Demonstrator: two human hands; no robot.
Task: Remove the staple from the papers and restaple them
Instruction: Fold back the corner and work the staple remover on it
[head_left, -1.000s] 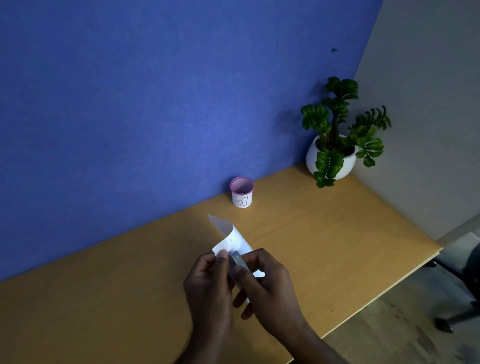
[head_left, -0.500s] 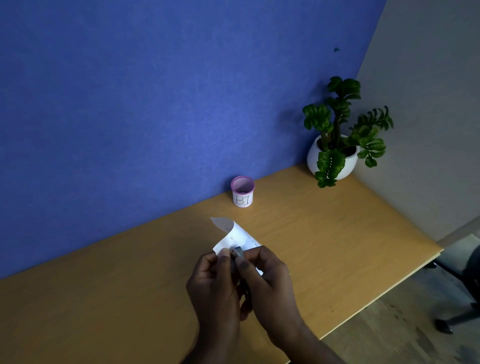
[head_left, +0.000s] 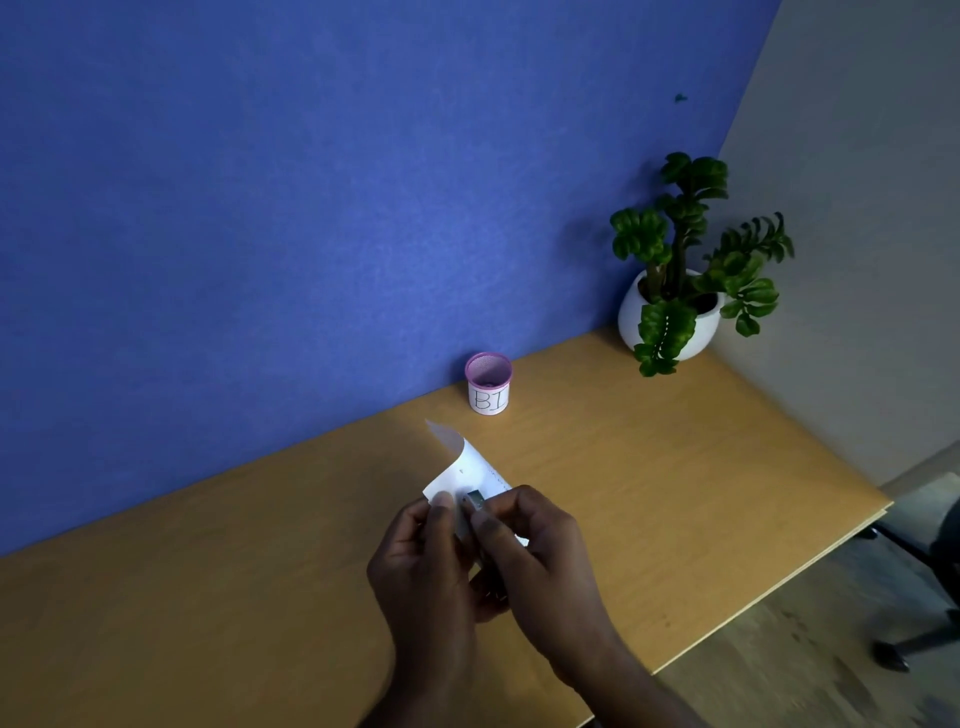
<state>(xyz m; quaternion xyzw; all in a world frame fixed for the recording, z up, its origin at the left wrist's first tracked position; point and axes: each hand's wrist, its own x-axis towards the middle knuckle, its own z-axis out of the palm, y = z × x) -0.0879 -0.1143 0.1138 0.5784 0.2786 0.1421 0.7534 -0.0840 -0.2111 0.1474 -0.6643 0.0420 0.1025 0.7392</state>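
Note:
A small stack of white papers (head_left: 464, 468) is held just above the wooden desk (head_left: 675, 467), its far corner curling upward. My left hand (head_left: 423, 566) pinches the near left edge of the papers with thumb and fingers. My right hand (head_left: 540, 561) grips a small metal stapler (head_left: 475, 500), whose grey tip shows on the papers between my two thumbs. The rest of the stapler is hidden inside my right hand. I cannot make out the staple itself.
A small pink-rimmed cup (head_left: 488, 383) labelled "BI" stands by the blue wall behind the papers. A white pot with a green plant (head_left: 675, 291) sits in the far right corner. The desk's right edge drops to the floor, where a chair base (head_left: 914, 571) shows.
The stapler has slid back into my right hand, so less of its metal shows. Both hands have closed in together on the papers' near edge.

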